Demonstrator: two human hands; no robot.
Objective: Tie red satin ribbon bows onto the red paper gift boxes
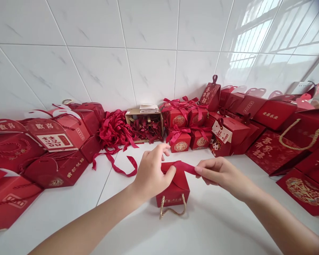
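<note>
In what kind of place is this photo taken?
Perhaps a packing spot for gift boxes, indoors: many red boxes, a heap of red ribbons, and a tiled wall behind them.

Left hand (152,171): over centre, palm down, fingers curled, thumb reaching inward. Right hand (215,172): level with it, just apart, thumb and forefinger pinched. Both forearms bare, angling in from lower corners, wrists nearly straight.

"囍" on white tag (221,132) (tilted)
</note>
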